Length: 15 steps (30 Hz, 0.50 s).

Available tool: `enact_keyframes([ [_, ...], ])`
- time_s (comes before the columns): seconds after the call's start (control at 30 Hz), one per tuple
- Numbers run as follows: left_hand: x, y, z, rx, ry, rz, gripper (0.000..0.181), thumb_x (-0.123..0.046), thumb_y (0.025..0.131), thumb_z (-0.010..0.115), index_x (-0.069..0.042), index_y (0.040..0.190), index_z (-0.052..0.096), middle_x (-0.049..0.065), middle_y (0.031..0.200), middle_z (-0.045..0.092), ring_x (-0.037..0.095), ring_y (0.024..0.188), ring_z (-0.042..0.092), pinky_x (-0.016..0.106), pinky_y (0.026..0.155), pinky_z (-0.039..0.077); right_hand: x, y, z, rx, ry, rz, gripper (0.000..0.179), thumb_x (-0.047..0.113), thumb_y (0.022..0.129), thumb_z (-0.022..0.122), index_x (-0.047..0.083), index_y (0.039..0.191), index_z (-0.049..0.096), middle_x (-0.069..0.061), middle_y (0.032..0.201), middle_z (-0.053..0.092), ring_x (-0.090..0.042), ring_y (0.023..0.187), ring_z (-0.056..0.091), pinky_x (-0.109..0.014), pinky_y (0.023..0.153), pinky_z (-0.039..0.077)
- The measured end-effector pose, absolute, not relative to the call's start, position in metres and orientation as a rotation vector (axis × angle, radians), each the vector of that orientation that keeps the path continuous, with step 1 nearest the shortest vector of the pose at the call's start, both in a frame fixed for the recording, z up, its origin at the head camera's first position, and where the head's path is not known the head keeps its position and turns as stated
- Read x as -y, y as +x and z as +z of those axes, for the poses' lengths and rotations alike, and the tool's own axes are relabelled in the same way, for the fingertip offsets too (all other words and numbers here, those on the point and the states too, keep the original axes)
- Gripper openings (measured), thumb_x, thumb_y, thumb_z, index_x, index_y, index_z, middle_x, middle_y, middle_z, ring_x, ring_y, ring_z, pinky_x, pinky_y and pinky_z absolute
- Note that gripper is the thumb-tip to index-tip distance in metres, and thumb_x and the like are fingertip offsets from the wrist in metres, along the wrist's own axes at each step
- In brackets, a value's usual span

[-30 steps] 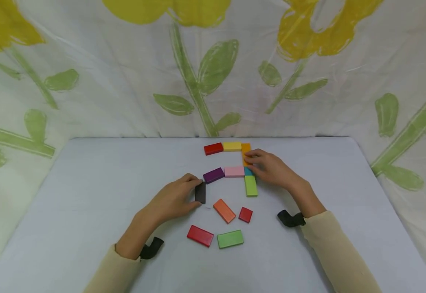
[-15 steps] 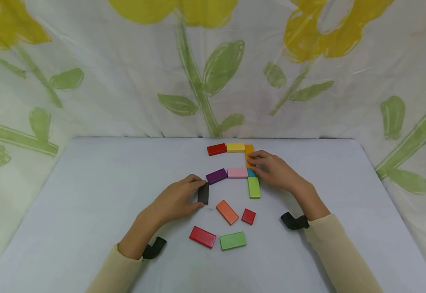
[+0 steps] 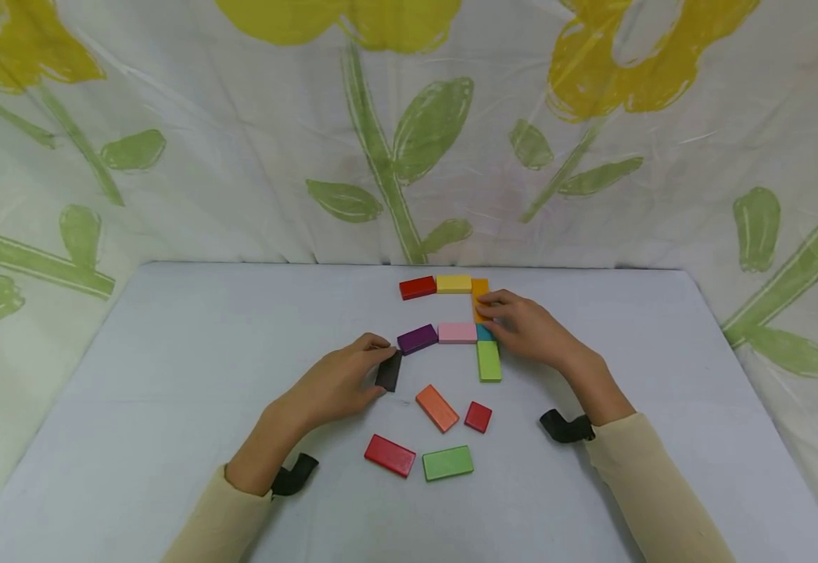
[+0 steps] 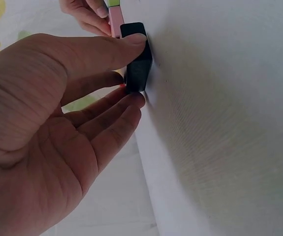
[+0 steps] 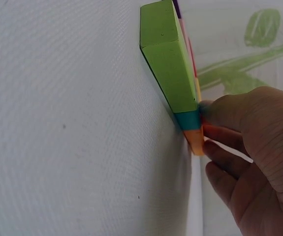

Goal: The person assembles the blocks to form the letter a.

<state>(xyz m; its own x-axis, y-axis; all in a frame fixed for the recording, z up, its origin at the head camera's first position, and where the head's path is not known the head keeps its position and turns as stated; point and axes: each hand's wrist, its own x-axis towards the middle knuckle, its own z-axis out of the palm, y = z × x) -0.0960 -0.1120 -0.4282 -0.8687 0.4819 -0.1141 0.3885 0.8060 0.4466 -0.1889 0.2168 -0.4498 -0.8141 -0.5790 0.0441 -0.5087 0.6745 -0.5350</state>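
Note:
My left hand (image 3: 339, 381) pinches a black block (image 3: 389, 372) by its two ends, thumb near and fingers far. The left wrist view shows this black block (image 4: 138, 71) close against the white surface. Its far end is right at a purple block (image 3: 417, 339), which leads to a pink block (image 3: 457, 333). My right hand (image 3: 525, 327) rests its fingertips on an orange block (image 3: 479, 288), thumb by a small blue block (image 3: 484, 333). In the right wrist view, a lime green block (image 5: 168, 73), the blue block and the orange block stand in line, partly behind the thumb.
A red block (image 3: 417, 288) and a yellow block (image 3: 454, 284) lie in a row at the back. Nearer lie a coral block (image 3: 437, 408), a small red square block (image 3: 478, 417), another red block (image 3: 390, 456) and a green block (image 3: 447, 463). A flowered cloth (image 3: 240, 156) hangs behind.
The black block has turned slightly in my left hand, its near end swinging left while its far end stays by the purple block. My right hand keeps its place on the blocks.

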Motion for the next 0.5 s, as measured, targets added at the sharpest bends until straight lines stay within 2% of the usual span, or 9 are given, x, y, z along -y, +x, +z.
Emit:
enact_keyframes([
  [0.5, 0.1127, -0.0959, -0.4262, -2.759, 0.671, 0.626, 0.055, -0.012, 0.094, 0.079, -0.003, 0.146, 0.063, 0.009, 0.149, 0.061, 0.026, 0.131, 0.066, 0.043, 0.107, 0.059, -0.2180, -0.1900, -0.4523, -2.756, -0.904, -0.821, 0.040, 0.009, 0.104, 0.065, -0.003, 0.142, 0.063, -0.020, 0.150, 0.061, -0.041, 0.142, 0.056, -0.058, 0.118, 0.047],
])
